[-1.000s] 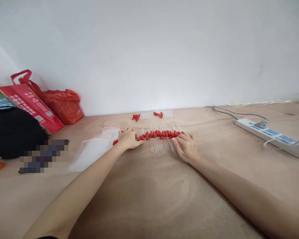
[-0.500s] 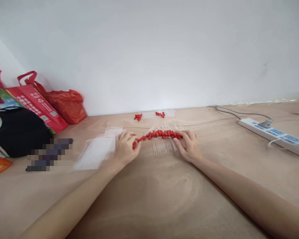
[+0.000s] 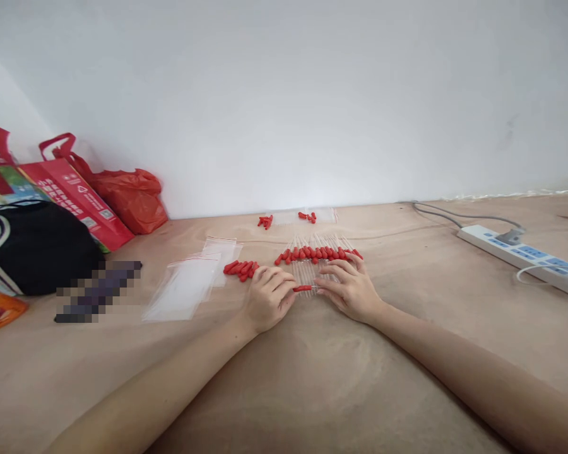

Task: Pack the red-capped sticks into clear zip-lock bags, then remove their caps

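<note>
My left hand (image 3: 272,297) is closed, pinching a red rubber dropper bulb (image 3: 303,288). My right hand (image 3: 353,291) faces it, thumb and finger closed on a thin clear tube (image 3: 315,287) that meets the bulb's right end. Just behind my hands lies a row of red bulbs (image 3: 307,253), with thin clear tubes (image 3: 304,274) spread out toward me and others pointing toward the wall. A small pile of loose red bulbs (image 3: 241,270) rests to the left of my left hand. My fingers partly hide the tube ends.
Clear zip bags (image 3: 184,287) lie at left. Farther back are more red bulbs (image 3: 266,222) and a bag (image 3: 324,215) by the wall. A white power strip (image 3: 525,252) stands right; a red bag (image 3: 132,198) and a black drawstring bag (image 3: 42,249) stand left.
My left hand has let go of the loose bulbs at left and moved right and nearer with one bulb. My right hand has left the row's right end and come closer with a tube.
</note>
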A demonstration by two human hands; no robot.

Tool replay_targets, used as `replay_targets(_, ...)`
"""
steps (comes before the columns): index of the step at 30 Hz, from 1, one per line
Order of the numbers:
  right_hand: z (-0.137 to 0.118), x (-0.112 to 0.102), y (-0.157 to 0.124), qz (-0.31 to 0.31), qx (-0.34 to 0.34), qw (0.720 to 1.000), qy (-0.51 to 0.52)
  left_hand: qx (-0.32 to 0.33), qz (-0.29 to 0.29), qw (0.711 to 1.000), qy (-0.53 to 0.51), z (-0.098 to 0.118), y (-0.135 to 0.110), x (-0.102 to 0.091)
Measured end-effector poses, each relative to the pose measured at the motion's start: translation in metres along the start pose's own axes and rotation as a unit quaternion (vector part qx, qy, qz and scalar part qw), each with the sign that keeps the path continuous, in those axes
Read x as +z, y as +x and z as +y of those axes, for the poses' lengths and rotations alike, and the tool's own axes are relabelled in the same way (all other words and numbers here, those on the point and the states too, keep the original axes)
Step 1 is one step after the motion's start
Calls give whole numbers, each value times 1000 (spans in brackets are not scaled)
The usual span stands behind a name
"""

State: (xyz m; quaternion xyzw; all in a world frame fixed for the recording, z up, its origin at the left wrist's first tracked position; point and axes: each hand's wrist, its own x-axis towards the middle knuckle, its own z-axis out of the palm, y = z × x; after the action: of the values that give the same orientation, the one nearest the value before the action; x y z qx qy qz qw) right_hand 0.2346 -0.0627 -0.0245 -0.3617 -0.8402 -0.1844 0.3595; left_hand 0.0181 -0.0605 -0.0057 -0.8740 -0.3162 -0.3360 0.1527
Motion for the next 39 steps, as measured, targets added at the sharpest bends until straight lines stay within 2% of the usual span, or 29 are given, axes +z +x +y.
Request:
replay_targets(6, -2, -1, 1, 13, -21, 1000, 0, 15, -27, 999, -31, 1, 1, 6)
replay_targets(10, -4, -1, 0, 12, -34, 999, 3, 29, -20, 998, -56, 1, 0, 10)
replay_targets(17, -4, -5, -1, 27, -67, 997, -6, 39, -30, 997, -56, 4, -2, 4)
replay_targets(30, -3, -6, -4, 36, -80, 996, -5, 59, -25, 996, -66, 4, -3, 4)
replay_targets(33, 7, -11, -10, 54, -54, 997, -5, 22, -5, 997, -72, -4, -8, -2)
replay_targets(39, 22, -14, -17, 13, 95, 995, -33, -153, 74, 984, -55, -29, -15, -16)
